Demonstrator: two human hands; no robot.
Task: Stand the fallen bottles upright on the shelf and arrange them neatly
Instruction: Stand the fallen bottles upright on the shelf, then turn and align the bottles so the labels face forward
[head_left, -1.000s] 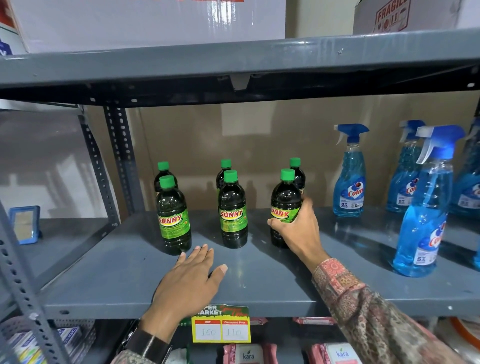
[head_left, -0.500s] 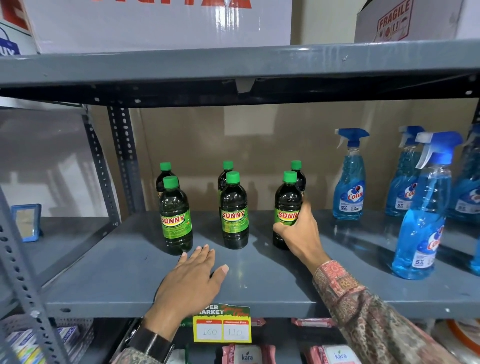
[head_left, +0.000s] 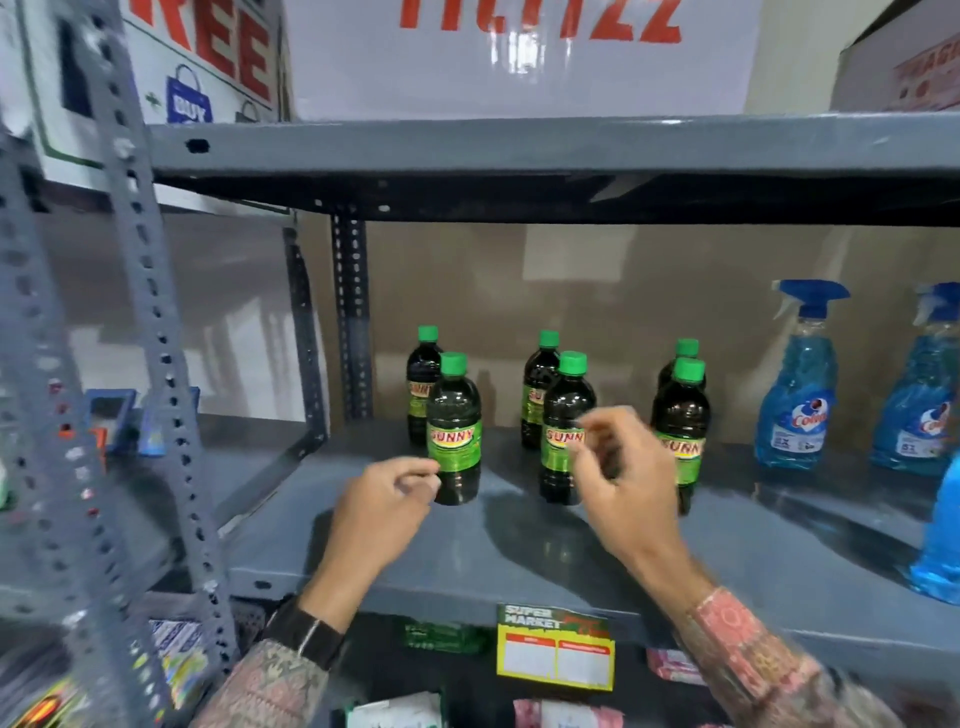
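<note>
Several dark Sunny bottles with green caps stand upright on the grey shelf (head_left: 524, 556) in two rows of three. The front row has a left bottle (head_left: 454, 431), a middle bottle (head_left: 563, 405) and a right bottle (head_left: 683, 410); the back row (head_left: 422, 374) stands close behind it. My left hand (head_left: 384, 509) hovers just in front of the left bottle, fingers curled in, thumb against forefinger, holding nothing. My right hand (head_left: 623, 483) is raised between the middle and right bottles, partly hiding both, with its fingers loosely curled and apart, holding nothing.
Blue spray bottles (head_left: 797, 395) stand at the right of the same shelf, one (head_left: 943, 530) near its front edge. A perforated post (head_left: 353, 312) bounds the left. The upper shelf (head_left: 519, 150) hangs overhead. A price tag (head_left: 556, 649) hangs on the front lip.
My right hand has let go of the front right bottle and pulled back. My left hand has lifted off the shelf and curled its fingers. The view has shifted left and tilted upward.
</note>
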